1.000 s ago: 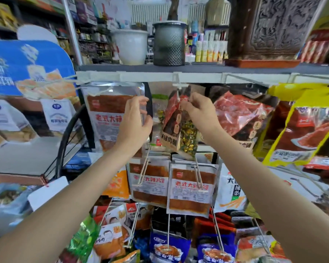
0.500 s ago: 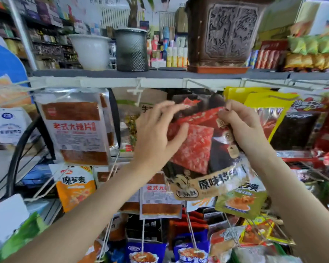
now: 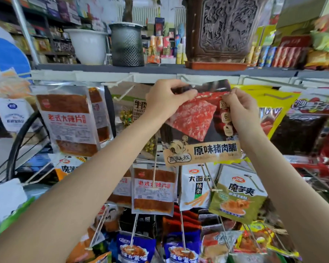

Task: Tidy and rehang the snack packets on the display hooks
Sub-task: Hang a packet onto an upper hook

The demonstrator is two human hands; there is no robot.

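Shelf (image 3: 160,70) edge serves as the marker here: a grey board running across the top of the rack, with white hooks (image 3: 125,82) jutting out beneath it. Just below the shelf, near its middle, hangs the pork jerky packet (image 3: 199,128), a broad, flat pouch with red meat printed on dark film and a tan label band along its bottom. Left of it, under the same shelf, hangs a silver-edged packet of spicy strips (image 3: 72,118); to the right, a yellow packet (image 3: 270,111); lower down sit smaller packets on thin wire pegs. The left hand (image 3: 166,99) grasps the jerky packet's top left corner, thumb across the front and fingers curled behind. The right hand (image 3: 239,109) pinches its top right edge. The packet looks light and floppy, its glossy film likely slippery and prone to crumple, so the stiffer sealed strip along the top seems the best place to hold, close either side of the hanging hole. Whether that hole is already on a hook cannot be told; the top edge lies right under the shelf, partly hidden by the fingers.
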